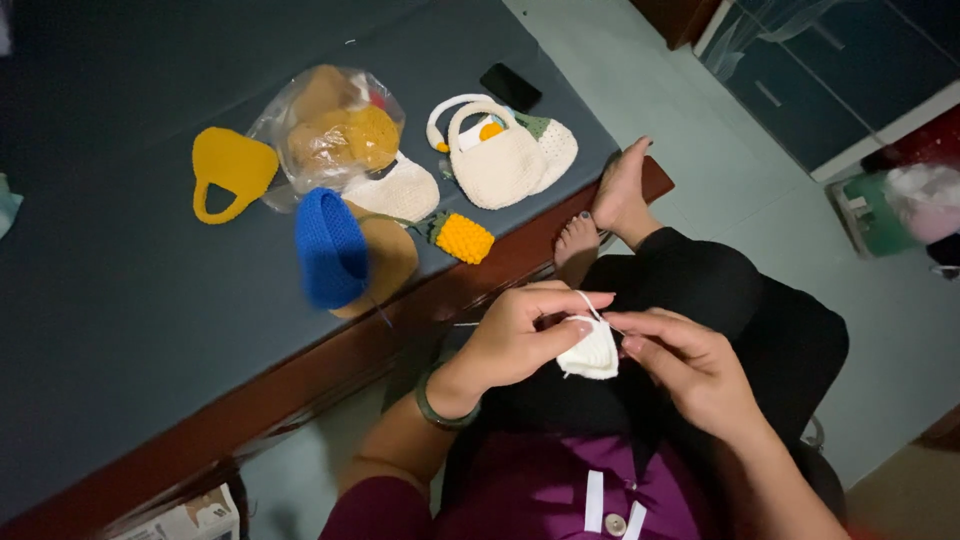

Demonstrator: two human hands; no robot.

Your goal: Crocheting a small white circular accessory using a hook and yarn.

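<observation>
Our left hand pinches a small cream crochet piece between thumb and curled fingers, closed on its upper edge so the fabric stays taut; our right hand meets it from the other side, fingers half curled, thumb and forefinger closed near the piece's edge, seemingly on a strand of cream yarn that loops up over the left forefinger, though we cannot tell whether a hook is in that grip; the piece sits just above our lap, between both hands, close to the body where we can see the stitches; a green bangle circles the left wrist; beyond, our bare feet rest against the wooden edge of a grey-topped table, on which finished work lies spread within reach: a blue crochet pouch, a yellow pineapple-shaped piece, a cream handbag, a yellow handbag, and a clear plastic bag of yarn; a black phone lies at the far edge.
</observation>
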